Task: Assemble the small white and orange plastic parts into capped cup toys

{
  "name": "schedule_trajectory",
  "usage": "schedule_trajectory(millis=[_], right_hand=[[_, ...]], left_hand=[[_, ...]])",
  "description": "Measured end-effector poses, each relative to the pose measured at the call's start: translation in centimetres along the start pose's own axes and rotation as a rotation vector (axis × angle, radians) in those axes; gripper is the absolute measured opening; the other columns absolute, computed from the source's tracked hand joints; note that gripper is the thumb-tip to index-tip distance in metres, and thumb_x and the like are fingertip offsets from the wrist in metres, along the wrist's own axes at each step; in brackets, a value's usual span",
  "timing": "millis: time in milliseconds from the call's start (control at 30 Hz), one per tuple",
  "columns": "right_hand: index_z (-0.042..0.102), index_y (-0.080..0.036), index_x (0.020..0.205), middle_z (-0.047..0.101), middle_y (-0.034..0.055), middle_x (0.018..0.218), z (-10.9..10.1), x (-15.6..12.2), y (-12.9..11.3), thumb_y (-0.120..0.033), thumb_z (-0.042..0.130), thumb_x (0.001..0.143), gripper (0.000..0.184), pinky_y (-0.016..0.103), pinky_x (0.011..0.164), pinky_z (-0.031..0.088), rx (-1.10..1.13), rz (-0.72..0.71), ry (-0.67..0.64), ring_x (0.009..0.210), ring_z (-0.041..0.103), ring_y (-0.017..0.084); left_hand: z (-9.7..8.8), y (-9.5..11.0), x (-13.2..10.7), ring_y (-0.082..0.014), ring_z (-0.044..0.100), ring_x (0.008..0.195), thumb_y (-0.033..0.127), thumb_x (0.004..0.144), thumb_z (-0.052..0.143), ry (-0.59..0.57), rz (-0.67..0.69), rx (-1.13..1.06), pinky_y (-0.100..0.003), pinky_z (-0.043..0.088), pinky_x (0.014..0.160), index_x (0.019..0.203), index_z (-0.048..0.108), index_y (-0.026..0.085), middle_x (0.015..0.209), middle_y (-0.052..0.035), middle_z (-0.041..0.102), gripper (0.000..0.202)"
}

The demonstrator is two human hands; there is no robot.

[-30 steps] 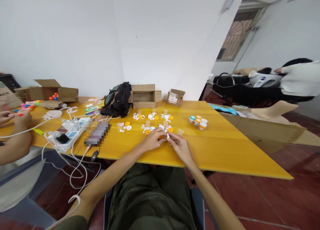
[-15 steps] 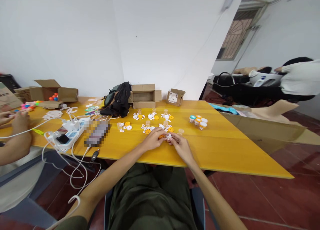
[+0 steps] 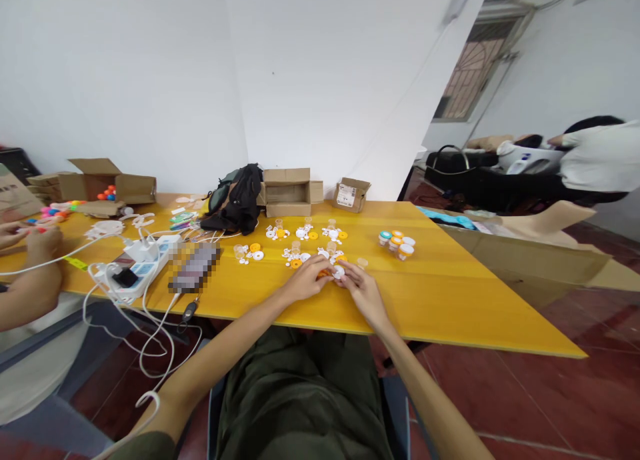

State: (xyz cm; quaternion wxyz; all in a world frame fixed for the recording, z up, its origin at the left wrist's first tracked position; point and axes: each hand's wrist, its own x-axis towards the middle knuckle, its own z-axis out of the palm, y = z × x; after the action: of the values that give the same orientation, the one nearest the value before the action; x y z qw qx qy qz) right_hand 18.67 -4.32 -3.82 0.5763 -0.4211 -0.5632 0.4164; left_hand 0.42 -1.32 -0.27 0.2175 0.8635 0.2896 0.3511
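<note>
Close together over the table's near side, my left hand [image 3: 311,278] and my right hand [image 3: 361,285] work on small plastic parts. A round white disc [image 3: 339,273] is pinched in my right fingers. My left fingers are closed on an orange plastic part [image 3: 326,273], mostly covered by the hand, and it meets the disc. Just beyond lie groups of loose white pieces, orange rings [image 3: 296,263] and clear cups [image 3: 296,246]. Another clear cup [image 3: 363,263] is just past my right hand.
Several lidded cups [image 3: 397,242] stand together at right. A phone [image 3: 196,268], power strip [image 3: 145,270] and tangled white cables lie left. A black bag [image 3: 235,200] and open cardboard boxes [image 3: 287,192] line the wall. Another person's hands [image 3: 43,241] work at far left.
The white disc in my right fingers has turned to show its round face more fully. My hands have stayed nearly in place.
</note>
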Motion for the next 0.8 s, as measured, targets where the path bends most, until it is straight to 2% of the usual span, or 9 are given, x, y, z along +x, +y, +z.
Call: schedule_trajectory(millis=[333,500,700,800], right_hand=[[0.077,-0.026,0.112,0.079,0.0076,0.115,-0.17,0.16,0.72,-0.039,0.066,0.084,0.032,0.047,0.092,0.061,-0.112,-0.057,0.006,0.101,0.076,0.029],[0.077,-0.025,0.114,0.077,0.0077,0.120,-0.04,0.10,0.76,-0.039,0.066,0.085,0.035,0.047,0.090,0.062,-0.118,-0.042,0.038,0.106,0.074,0.030],[0.079,-0.026,0.111,0.077,0.0063,0.120,0.12,-0.02,0.11,-0.040,0.066,0.083,0.034,0.050,0.101,0.057,-0.113,-0.049,0.057,0.109,0.074,0.031],[0.079,-0.027,0.111,0.077,0.0054,0.121,0.13,-0.03,0.10,-0.044,0.066,0.084,0.035,0.051,0.101,0.057,-0.130,-0.047,0.072,0.109,0.074,0.031]], left_hand=[[0.01,0.03,0.05,-0.0224,0.061,0.102,0.008,0.088,0.059,-0.015,-0.006,0.011,-0.036,0.049,0.097,0.093,0.068,0.022,0.097,-0.0044,0.064,0.018],[0.00,-0.07,-0.02,-0.0226,0.060,0.104,0.008,0.088,0.058,-0.013,-0.019,0.002,-0.036,0.049,0.099,0.102,0.070,0.023,0.102,-0.0052,0.065,0.024],[0.14,-0.37,0.10,-0.0230,0.061,0.103,0.009,0.087,0.060,-0.014,-0.039,-0.052,-0.038,0.049,0.099,0.104,0.073,0.024,0.102,-0.0052,0.065,0.027],[0.22,-0.51,0.17,-0.0228,0.061,0.102,0.008,0.087,0.061,-0.003,-0.044,-0.070,-0.037,0.049,0.098,0.104,0.074,0.025,0.100,-0.0051,0.065,0.027]])
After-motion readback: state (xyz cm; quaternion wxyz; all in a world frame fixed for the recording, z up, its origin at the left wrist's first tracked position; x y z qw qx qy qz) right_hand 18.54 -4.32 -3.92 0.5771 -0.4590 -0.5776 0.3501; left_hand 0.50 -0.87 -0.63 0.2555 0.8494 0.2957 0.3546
